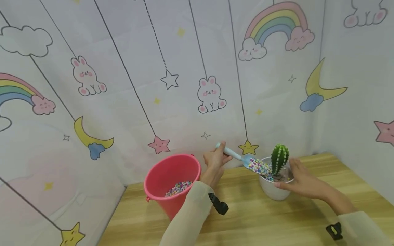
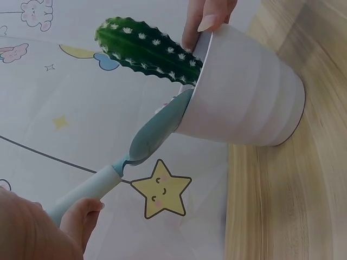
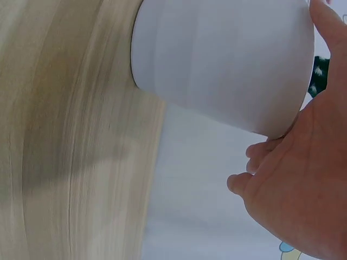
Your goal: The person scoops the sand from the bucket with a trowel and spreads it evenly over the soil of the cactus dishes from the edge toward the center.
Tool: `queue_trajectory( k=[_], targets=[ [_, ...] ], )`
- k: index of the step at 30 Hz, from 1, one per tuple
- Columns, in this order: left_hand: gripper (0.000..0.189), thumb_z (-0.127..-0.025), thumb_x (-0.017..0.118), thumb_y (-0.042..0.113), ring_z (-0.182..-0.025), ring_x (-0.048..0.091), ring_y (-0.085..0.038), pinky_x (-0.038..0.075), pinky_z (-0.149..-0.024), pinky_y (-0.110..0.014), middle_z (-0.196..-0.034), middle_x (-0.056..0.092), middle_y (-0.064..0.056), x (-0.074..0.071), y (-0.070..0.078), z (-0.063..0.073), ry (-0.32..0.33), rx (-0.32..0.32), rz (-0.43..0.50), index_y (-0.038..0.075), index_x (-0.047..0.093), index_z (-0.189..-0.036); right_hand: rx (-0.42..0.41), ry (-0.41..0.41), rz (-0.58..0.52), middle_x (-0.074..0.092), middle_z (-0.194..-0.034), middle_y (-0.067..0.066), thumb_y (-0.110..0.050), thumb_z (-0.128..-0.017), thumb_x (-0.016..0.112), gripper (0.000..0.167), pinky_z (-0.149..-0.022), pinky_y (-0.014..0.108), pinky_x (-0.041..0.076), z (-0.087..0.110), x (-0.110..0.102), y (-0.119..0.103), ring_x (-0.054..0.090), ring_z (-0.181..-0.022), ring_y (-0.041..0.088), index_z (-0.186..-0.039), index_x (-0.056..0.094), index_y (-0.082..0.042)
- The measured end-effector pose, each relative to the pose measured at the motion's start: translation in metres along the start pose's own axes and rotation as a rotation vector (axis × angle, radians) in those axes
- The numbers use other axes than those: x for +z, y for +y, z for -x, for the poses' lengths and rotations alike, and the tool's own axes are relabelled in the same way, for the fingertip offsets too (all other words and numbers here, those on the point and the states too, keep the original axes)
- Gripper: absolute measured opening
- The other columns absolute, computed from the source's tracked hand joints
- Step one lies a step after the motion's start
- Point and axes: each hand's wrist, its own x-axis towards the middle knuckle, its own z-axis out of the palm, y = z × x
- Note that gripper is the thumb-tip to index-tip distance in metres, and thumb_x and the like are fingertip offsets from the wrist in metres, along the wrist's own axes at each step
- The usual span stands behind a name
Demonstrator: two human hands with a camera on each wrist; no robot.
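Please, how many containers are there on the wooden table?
2: a round, pinkish-red plastic bucket, on the left; and a round, white, ribbed pot with a spiny green cactus, on the right. Small ones could be hidden behind them.

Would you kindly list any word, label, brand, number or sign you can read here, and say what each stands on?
None: no readable text shows in any view.
The light blue scoop, pink bucket and white ribbed pot show no lettering.
The cartoon backdrop bears only pictures.
Any marking on the black wrist clips is too small to read.
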Motion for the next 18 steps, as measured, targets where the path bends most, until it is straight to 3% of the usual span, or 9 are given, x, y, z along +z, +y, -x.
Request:
queue_trajectory(
  k=[7, 18],
  targets=[
    [0.036, -0.097, 0.078, 0.030, -0.081, 0.081, -0.022, 0.069, -0.080, -0.035, -0.100, 0.078, -0.020, 0.0017, -0.0020, 0.0010, -0.010, -0.001, -0.003, -0.001, 0.072, -0.114, -0.001, -0.002, -0.046, 0.013, -0.162, 0.047, -0.049, -0.092, 0.076, 0.120, -0.116, 0.085, 0.022, 0.0003, 0.0005, 0.0001, 0.015, -0.149, 0.069, -0.160, 0.002, 0.016],
    [0.034, -0.096, 0.079, 0.028, -0.078, 0.081, -0.022, 0.069, -0.070, -0.030, -0.100, 0.078, -0.021, 0.0015, -0.0008, 0.0008, -0.026, 0.032, 0.008, 0.000, 0.074, -0.113, 0.049, -0.048, -0.067, -0.001, -0.164, 0.048, -0.053, -0.093, 0.072, 0.123, -0.118, 0.085, 0.013, 0.0030, 0.0002, -0.0002, 0.001, -0.152, 0.068, -0.160, -0.003, 0.017]
  ],
)
